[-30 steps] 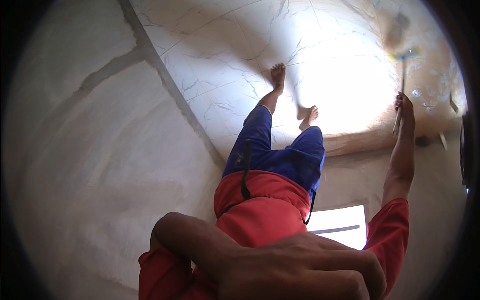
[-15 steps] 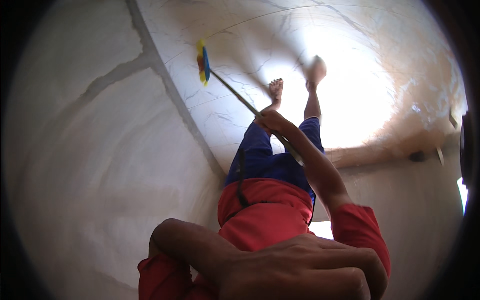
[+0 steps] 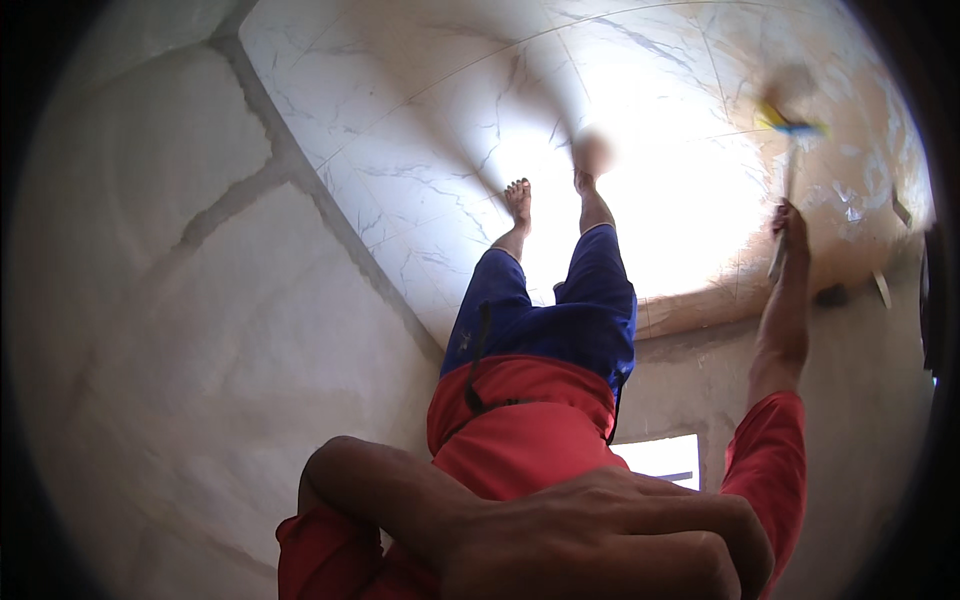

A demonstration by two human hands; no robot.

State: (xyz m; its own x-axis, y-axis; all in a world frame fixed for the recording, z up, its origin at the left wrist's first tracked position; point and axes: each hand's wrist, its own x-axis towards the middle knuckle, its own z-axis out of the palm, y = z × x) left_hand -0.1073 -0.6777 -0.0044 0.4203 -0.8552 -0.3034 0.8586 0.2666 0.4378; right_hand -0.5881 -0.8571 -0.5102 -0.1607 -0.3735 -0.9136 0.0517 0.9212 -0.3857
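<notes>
Blue-and-yellow brush head (image 3: 797, 129) is extending straight ahead of the right hand (image 3: 793, 228), whose grip is clasping the handle (image 3: 792, 176).

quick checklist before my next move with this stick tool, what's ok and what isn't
1. Right hand closed around the tool's handle: ok.
2. Tool's blue-and-yellow head touching the floor: cannot tell, it is blurred.
3. Left foot and right foot clear of the head: ok, both are well to its left.
4. Left hand free: cannot tell, its palm is hidden.
5. Floor at right free of brown smears: not ok.
</notes>
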